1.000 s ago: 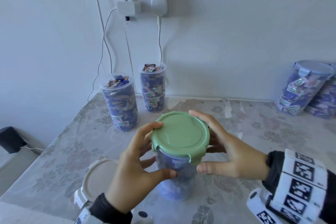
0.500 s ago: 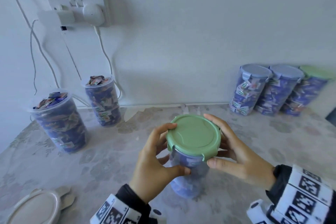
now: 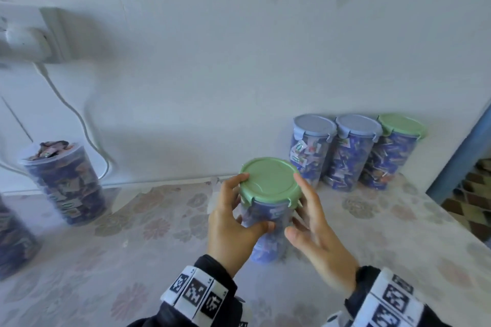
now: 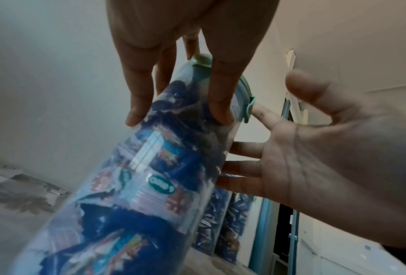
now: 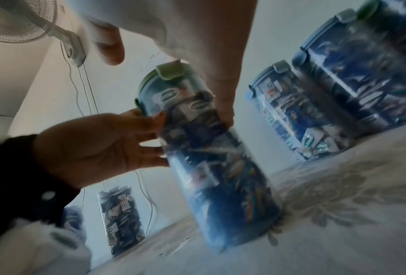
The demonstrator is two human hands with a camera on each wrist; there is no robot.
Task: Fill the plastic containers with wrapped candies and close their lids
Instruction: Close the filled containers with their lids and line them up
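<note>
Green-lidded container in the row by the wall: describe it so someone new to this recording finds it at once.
Look at the far right of the floral-covered table, where three closed, candy-filled containers stand in a row against the white wall. The one meant is at the right end, nearest the blue door frame. Its lid is green; its two neighbours have blue-grey lids.

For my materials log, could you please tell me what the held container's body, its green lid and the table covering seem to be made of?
Tall clear container body: transparent, glossy plastic; the candies show through. Round green lid: opaque matte plastic, with moulded clip tabs. Floral table covering: probably vinyl or oilcloth, given its faint sheen.
</note>
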